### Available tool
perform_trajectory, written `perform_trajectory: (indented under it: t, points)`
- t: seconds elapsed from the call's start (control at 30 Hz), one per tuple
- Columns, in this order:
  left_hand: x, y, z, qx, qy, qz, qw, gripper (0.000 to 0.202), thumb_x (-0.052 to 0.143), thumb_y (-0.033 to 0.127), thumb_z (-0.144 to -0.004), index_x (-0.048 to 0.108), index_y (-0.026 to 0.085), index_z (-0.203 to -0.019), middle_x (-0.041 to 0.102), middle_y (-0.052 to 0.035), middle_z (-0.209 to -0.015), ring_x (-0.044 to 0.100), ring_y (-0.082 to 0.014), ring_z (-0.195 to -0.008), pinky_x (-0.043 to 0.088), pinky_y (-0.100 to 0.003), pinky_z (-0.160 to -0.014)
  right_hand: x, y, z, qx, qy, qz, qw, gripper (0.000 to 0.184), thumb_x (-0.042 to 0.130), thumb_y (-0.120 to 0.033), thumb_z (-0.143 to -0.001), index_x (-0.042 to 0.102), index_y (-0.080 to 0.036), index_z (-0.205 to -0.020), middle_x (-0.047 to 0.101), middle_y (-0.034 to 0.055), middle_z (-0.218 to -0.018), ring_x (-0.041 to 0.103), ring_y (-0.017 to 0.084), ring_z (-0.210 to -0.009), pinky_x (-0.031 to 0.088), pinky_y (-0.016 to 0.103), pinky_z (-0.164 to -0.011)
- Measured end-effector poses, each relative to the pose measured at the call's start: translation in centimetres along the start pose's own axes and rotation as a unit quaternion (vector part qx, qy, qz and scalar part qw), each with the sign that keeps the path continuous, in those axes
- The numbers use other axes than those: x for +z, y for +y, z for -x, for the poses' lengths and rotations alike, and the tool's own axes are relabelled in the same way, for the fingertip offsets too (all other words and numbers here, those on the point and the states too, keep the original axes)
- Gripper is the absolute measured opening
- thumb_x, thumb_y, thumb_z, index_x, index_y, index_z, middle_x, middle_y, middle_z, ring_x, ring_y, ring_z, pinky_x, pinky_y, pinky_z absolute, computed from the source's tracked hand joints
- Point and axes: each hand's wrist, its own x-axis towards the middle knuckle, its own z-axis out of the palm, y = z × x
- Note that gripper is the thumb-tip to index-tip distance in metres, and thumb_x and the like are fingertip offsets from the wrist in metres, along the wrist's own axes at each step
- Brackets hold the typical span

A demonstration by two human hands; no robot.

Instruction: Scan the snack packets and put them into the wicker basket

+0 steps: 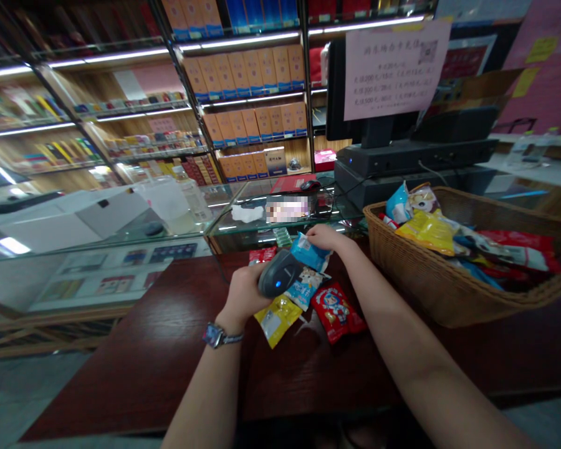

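Observation:
In the head view my left hand (247, 292) is wrapped round a dark grey barcode scanner (278, 274) with a small blue light on it. Just beyond the scanner, my right hand (325, 238) pinches the top corner of a blue snack packet (308, 252). Below that lies a blue-and-white packet (305, 288) with an animal picture, partly covered by the scanner. A yellow packet (277, 319) and a red packet (335, 313) with a cartoon figure rest on the dark wooden table (168, 355). Another red packet (262, 255) shows behind the scanner.
To the right stands a wicker basket (421, 280) holding several snack packets. A till monitor (336, 93) with a pink paper notice rises behind it. Glass display counters (121, 274) border the table, with an open white box (88, 218) on the left one. Shelves of boxes line the back.

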Motion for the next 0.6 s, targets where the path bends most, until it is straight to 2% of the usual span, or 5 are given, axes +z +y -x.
perform_trajectory:
  t: [0.1, 0.23, 0.43, 0.6]
  points:
    - [0.0, 0.1, -0.1, -0.008, -0.001, -0.009, 1.000, 0.021, 0.067, 0.025, -0.067, 0.073, 0.016, -0.086, 0.075, -0.0071, -0.075, 0.069, -0.0232, -0.066, 0.047, -0.028, -0.059, -1.0, 0.4, 0.5, 0.011, -0.003, -0.014, 1.000, 0.030, 0.050, -0.021, -0.082, 0.078, -0.012, -0.090, 0.074, 0.0080, -0.086, 0.064, 0.017, -0.076, 0.038, 0.022, -0.059]
    - [0.0, 0.2, -0.2, -0.017, -0.011, -0.020, 1.000, 0.022, 0.066, 0.023, -0.067, 0.073, 0.017, -0.086, 0.075, -0.0060, -0.075, 0.069, -0.0222, -0.066, 0.047, -0.027, -0.060, -2.2, 0.2, 1.6, 0.024, -0.006, -0.031, 0.999, 0.031, 0.049, -0.019, -0.081, 0.078, -0.012, -0.089, 0.073, 0.0074, -0.080, 0.062, 0.015, -0.069, 0.038, 0.021, -0.059]
    - [0.1, 0.2, -0.2, -0.027, -0.031, -0.031, 0.999, 0.023, 0.065, 0.021, -0.065, 0.073, 0.018, -0.087, 0.076, -0.0053, -0.076, 0.069, -0.0222, -0.069, 0.046, -0.027, -0.061, -3.0, 0.0, 2.2, 0.039, -0.007, -0.050, 0.998, 0.029, 0.051, -0.017, -0.079, 0.078, -0.010, -0.088, 0.074, 0.0083, -0.083, 0.062, 0.015, -0.071, 0.040, 0.020, -0.062]
    - [0.1, 0.2, -0.3, -0.039, -0.066, -0.048, 0.996, 0.026, 0.064, 0.023, -0.067, 0.075, 0.021, -0.090, 0.076, -0.0047, -0.077, 0.070, -0.0238, -0.074, 0.046, -0.027, -0.064, -3.1, 0.5, 2.1, -0.023, -0.033, -0.049, 0.998, 0.029, 0.051, -0.020, -0.082, 0.078, -0.008, -0.087, 0.075, 0.0108, -0.090, 0.060, 0.015, -0.073, 0.039, 0.021, -0.063]
